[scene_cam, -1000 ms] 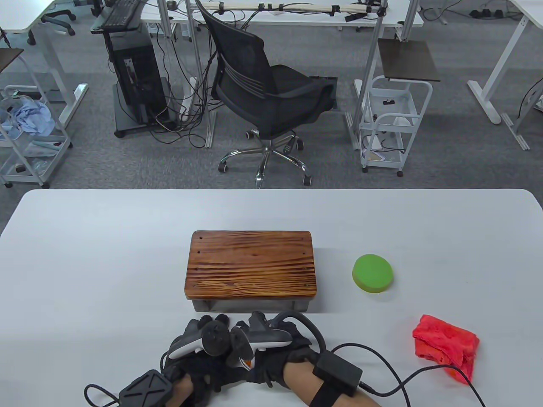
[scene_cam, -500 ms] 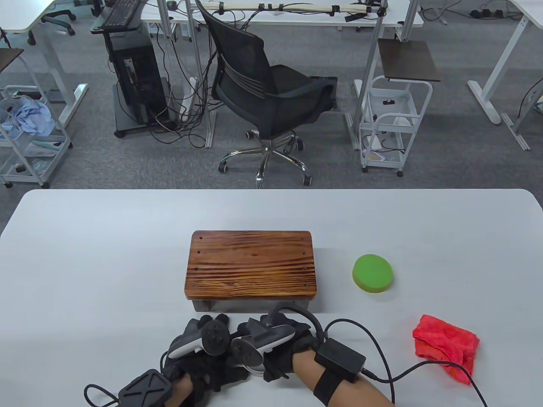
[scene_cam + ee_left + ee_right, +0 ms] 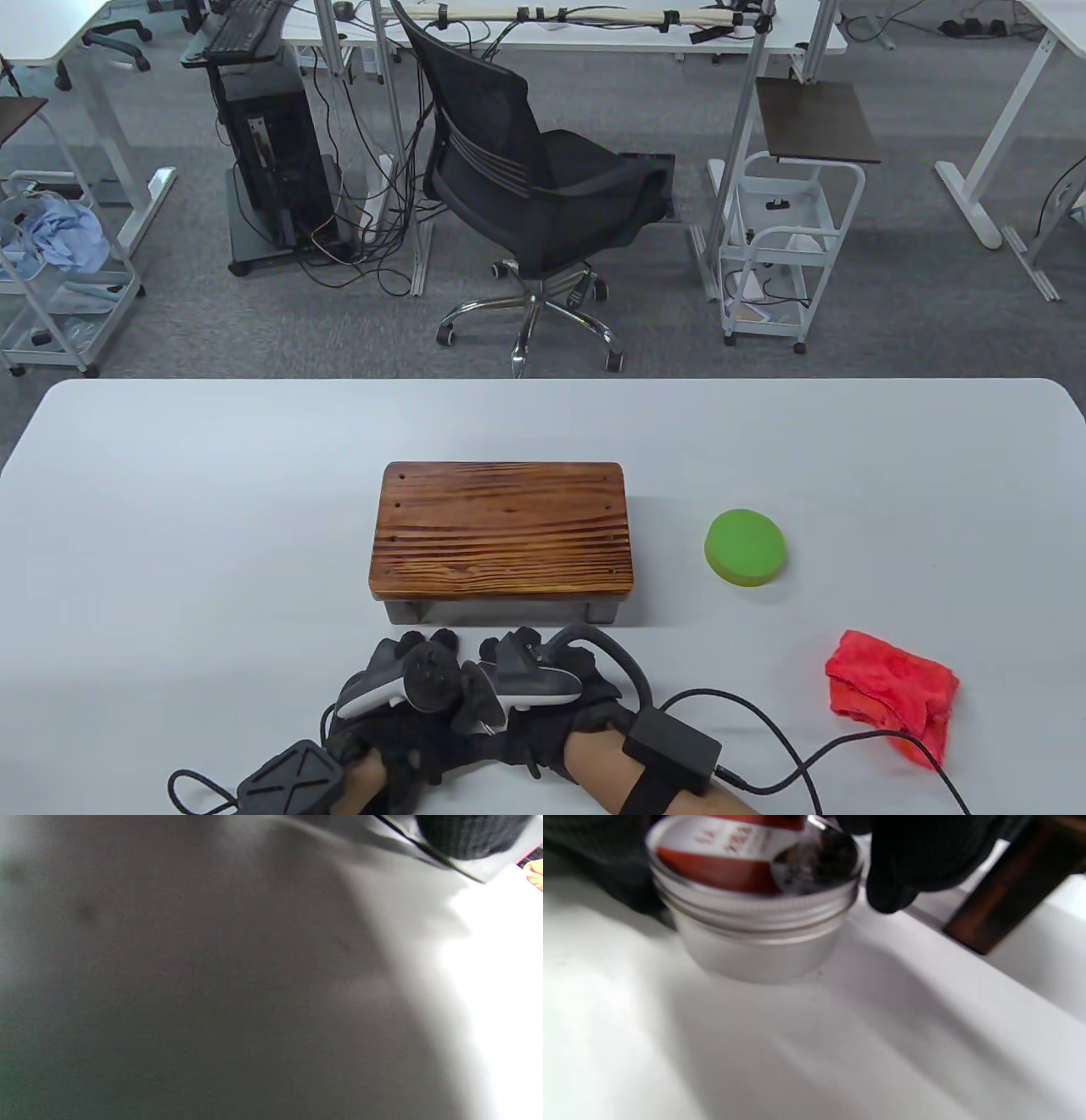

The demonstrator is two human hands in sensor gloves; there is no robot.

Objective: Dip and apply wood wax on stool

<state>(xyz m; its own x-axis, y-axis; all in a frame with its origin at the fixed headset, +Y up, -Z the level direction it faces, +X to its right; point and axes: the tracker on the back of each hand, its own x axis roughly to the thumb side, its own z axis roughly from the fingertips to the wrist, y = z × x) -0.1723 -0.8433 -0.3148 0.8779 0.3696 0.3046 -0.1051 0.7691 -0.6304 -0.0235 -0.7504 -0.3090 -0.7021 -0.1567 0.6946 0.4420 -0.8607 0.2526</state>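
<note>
Both gloved hands sit close together at the near edge of the white table (image 3: 170,509), knuckles up, trackers on their backs almost touching. The left hand (image 3: 399,688) lies just beside the right hand (image 3: 543,688), and a cable loops from the right wrist's strapped box across the tabletop.

In the right wrist view, the right hand's fingers (image 3: 912,870) curl over the top of a small metal tin (image 3: 755,921) with a red and white label on its lid; dark gloved fabric also shows at the tin's other side, so both hands appear to hold it, though whether the left hand grips or merely touches it I cannot tell. The lid is on, with a threaded band showing beneath it; the contents are hidden. The tin stands upright on the table.

The left wrist view is a blur of shadowed table.

Just beyond the fingertips stands the wooden stool (image 3: 502,531). Off to the right of the right hand lies a green round sponge (image 3: 747,548), and nearer, further right, a crumpled red cloth (image 3: 891,692).
</note>
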